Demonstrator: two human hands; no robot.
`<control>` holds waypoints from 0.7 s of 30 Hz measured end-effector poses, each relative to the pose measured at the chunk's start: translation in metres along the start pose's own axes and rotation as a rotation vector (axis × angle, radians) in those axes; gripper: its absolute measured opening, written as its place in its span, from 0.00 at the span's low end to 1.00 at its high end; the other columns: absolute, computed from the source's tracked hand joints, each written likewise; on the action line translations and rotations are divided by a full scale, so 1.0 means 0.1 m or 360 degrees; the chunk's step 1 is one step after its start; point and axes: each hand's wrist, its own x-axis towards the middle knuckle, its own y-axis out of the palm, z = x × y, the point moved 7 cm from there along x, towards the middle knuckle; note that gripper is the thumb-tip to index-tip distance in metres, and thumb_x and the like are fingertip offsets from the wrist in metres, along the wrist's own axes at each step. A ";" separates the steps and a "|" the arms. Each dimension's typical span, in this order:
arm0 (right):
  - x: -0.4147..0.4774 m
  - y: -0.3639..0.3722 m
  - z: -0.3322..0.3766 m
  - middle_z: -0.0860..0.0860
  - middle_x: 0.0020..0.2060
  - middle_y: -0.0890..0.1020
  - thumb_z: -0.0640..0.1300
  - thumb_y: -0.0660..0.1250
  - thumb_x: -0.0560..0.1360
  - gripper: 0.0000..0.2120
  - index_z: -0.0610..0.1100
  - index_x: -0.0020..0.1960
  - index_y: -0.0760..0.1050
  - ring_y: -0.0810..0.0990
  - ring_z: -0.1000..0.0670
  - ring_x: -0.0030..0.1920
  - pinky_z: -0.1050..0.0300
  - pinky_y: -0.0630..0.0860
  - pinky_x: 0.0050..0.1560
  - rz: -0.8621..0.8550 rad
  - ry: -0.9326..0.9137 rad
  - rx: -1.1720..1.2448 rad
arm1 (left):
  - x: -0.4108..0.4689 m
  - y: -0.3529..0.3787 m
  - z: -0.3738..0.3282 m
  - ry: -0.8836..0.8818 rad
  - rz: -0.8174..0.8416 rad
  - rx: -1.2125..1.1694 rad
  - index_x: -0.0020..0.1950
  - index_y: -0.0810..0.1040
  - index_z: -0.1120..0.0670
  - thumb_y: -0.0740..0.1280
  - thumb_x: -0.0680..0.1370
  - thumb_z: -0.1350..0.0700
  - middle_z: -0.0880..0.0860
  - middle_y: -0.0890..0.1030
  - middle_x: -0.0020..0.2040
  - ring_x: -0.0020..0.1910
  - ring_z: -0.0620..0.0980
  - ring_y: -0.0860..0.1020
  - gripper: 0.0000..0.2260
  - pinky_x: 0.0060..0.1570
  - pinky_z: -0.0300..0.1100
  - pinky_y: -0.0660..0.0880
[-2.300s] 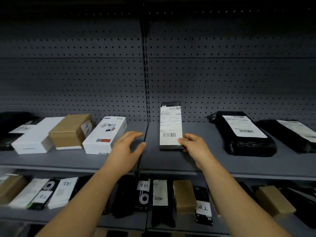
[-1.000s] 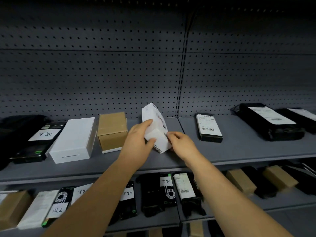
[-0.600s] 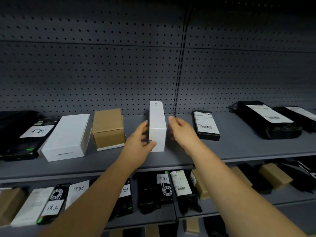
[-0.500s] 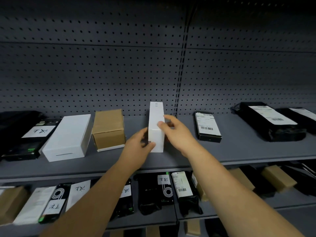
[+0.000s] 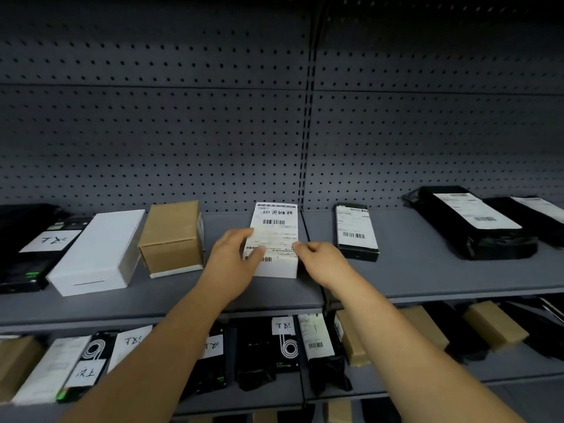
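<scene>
A white box (image 5: 276, 221) lies flat on the grey upper shelf (image 5: 427, 276), near the middle, with its barcode shipping label facing up. My left hand (image 5: 232, 257) holds its left side, the thumb lying on the label. My right hand (image 5: 323, 261) is at the box's right edge, fingers curled against it. The near part of the box is partly hidden by both hands.
A brown carton (image 5: 171, 236) and a larger white box (image 5: 97, 254) lie left of it, and a black labelled parcel (image 5: 355, 235) lies to the right. Black bagged parcels (image 5: 470, 221) fill the far right. The lower shelf (image 5: 268, 401) holds several packages. A pegboard wall backs the shelf.
The white box stood on its narrow side between my hands half a second ago; now it lies flat with the label up. Both hands stay at its sides.
</scene>
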 end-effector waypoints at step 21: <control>0.02 -0.45 0.25 0.53 0.55 0.84 0.41 0.70 0.76 0.14 0.51 0.60 0.81 0.81 0.53 0.57 0.55 0.75 0.62 0.0004 -0.0331 0.0738 | 0.15 -0.53 -0.61 0.0468 -0.0331 0.0192 0.70 0.70 0.47 0.72 0.74 0.49 0.43 0.58 0.75 0.73 0.46 0.56 0.26 0.70 0.44 0.58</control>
